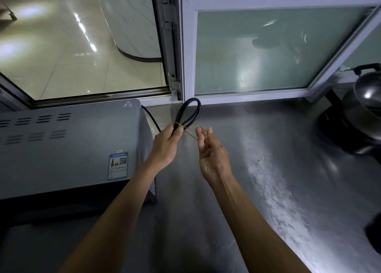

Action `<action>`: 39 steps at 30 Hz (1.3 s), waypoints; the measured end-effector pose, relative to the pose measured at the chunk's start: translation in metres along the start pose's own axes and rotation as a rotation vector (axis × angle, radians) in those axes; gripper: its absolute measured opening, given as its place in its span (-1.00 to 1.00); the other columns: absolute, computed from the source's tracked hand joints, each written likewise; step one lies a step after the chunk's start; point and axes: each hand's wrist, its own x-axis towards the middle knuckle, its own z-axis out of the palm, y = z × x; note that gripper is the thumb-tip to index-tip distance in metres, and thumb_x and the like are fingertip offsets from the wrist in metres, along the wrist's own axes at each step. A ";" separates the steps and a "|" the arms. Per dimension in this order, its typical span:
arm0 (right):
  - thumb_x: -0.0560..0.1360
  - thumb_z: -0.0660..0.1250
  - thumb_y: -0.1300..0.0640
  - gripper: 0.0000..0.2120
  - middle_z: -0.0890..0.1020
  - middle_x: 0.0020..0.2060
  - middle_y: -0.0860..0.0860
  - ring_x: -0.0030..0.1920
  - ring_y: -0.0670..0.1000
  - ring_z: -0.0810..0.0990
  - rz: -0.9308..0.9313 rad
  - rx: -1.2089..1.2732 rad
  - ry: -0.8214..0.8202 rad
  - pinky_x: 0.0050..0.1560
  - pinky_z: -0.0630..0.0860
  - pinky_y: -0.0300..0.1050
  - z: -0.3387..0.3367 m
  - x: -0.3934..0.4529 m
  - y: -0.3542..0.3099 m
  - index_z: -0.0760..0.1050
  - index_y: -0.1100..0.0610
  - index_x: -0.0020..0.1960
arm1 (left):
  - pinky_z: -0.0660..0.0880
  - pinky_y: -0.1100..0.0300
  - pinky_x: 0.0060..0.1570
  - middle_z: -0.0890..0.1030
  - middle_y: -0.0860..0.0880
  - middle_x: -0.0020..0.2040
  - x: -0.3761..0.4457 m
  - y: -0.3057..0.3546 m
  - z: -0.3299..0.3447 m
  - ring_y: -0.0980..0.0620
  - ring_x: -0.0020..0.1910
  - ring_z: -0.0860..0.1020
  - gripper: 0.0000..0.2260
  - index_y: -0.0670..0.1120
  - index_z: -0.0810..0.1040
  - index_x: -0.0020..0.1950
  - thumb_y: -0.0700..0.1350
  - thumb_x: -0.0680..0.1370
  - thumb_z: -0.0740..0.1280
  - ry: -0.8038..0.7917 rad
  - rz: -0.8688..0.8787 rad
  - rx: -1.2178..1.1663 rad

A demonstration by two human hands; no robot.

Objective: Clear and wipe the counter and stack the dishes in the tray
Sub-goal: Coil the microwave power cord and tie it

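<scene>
While hands stretch a band (190, 134), oven (68, 146) crowds the counter (268, 169).

Both forearms and hands (165, 146) bare, no sleeves visible.

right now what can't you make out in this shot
- Cable, head view: its plug end is hidden inside the left hand.
- Rubber band: too thin to tell how often it wraps the cable, or how the right hand grips it.
- Pot: cut off by the right edge.
- Sticker on the oven: text too small to read.
- Dark object on the counter: cut off and in shadow.
</scene>
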 end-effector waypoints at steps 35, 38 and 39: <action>0.48 0.47 -0.07 -0.75 0.71 -0.27 0.04 -0.19 0.02 0.72 -0.335 -1.107 -0.081 -0.05 0.68 0.00 0.008 0.023 -0.035 0.68 0.12 -0.07 | 0.30 0.09 0.07 0.39 0.09 -0.39 -0.003 -0.001 -0.007 0.17 -0.41 0.36 -0.80 0.07 0.34 -0.14 0.02 0.68 0.15 -0.202 0.328 0.745; 0.49 0.46 -0.04 -0.77 0.71 -0.28 0.05 -0.20 0.04 0.72 -0.315 -1.145 -0.077 -0.05 0.68 0.04 0.005 0.024 -0.037 0.68 0.14 -0.10 | 0.29 0.08 0.15 0.40 0.09 -0.35 -0.002 -0.002 -0.006 0.18 -0.36 0.37 -0.82 0.06 0.36 -0.10 0.03 0.69 0.13 -0.216 0.336 0.770; 0.49 0.45 -0.04 -0.77 0.71 -0.27 0.06 -0.20 0.04 0.72 -0.305 -1.160 -0.079 -0.06 0.68 0.04 0.004 0.024 -0.038 0.67 0.15 -0.11 | 0.29 0.08 0.16 0.41 0.09 -0.34 -0.002 -0.001 -0.006 0.18 -0.35 0.38 -0.83 0.06 0.36 -0.09 0.03 0.69 0.13 -0.221 0.341 0.778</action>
